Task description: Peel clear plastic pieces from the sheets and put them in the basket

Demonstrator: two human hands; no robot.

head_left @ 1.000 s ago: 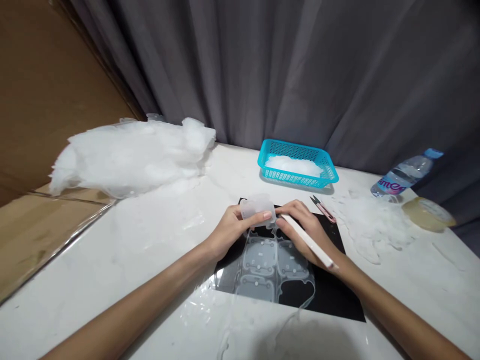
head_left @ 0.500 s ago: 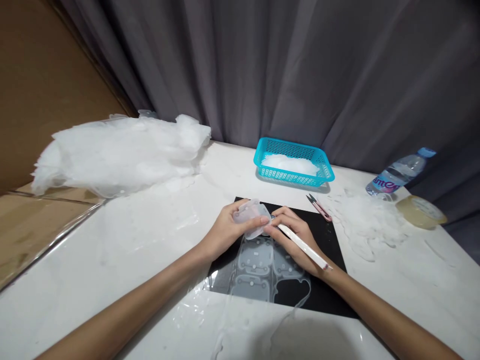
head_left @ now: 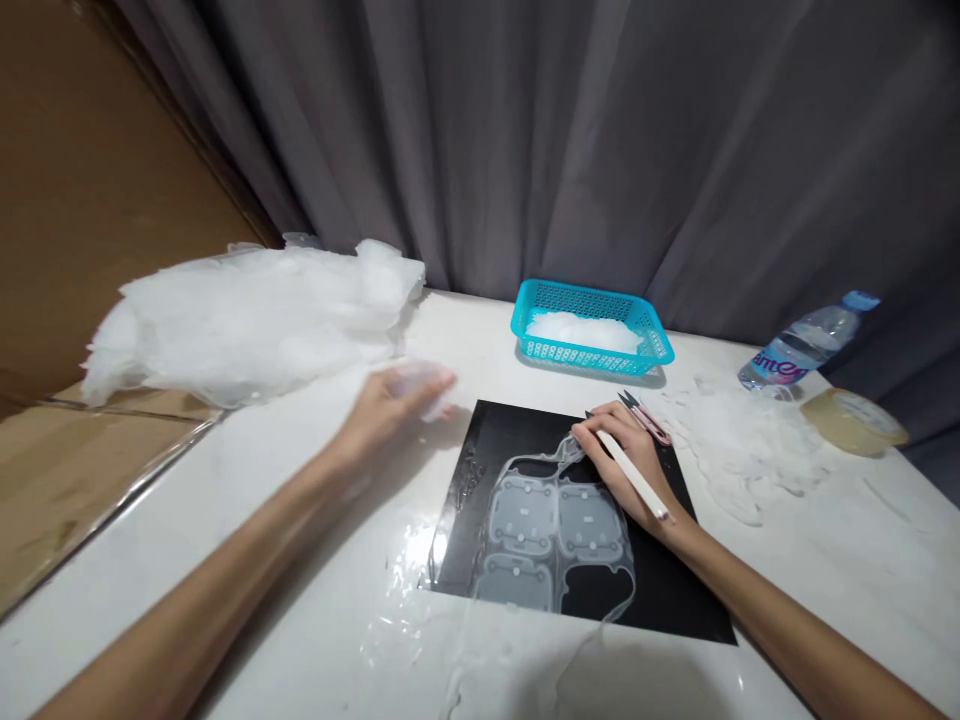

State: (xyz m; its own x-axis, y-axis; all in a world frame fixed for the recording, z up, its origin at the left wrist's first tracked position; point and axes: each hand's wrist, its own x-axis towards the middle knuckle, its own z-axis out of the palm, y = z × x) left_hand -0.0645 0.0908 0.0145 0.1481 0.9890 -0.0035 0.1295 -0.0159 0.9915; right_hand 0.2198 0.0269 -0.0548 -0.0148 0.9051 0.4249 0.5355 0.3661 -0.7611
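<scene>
Left hand (head_left: 379, 405) off the mat, over the white table (head_left: 315, 580), thumb and fingers pinching a loose translucent plastic piece (head_left: 433, 407). Piece is motion-blurred; from where I stand I can't tell its long axis. Right hand (head_left: 630, 465) rests at the black mat's (head_left: 667, 595) right side, fingers curled around a slim white pen-style tool (head_left: 636, 478). Tool's long axis runs diagonally: dark tip aimed away from the person and leftward, blunt end back over the right wrist.

Translucent molded sheet (head_left: 523, 510) lies flat on the mat left of the right hand, long axis running away from the person; three rounded panels in it, plus an opening at near right and another at the far end. Thin strip trails off the mat's near edge.

Containers: turquoise perforated basket (head_left: 585, 358), long side facing the person, holds a layer of white translucent pieces (head_left: 585, 330). Clear bottle (head_left: 802, 345), blue cap on, leans rightward in view; fill level unclear.

Thread snips (head_left: 646, 420) just beyond the right hand, blades pointing away and left. Scraps (head_left: 750, 440) and tape roll (head_left: 855, 422) farther right. Big white heap (head_left: 255, 320) at far left.
</scene>
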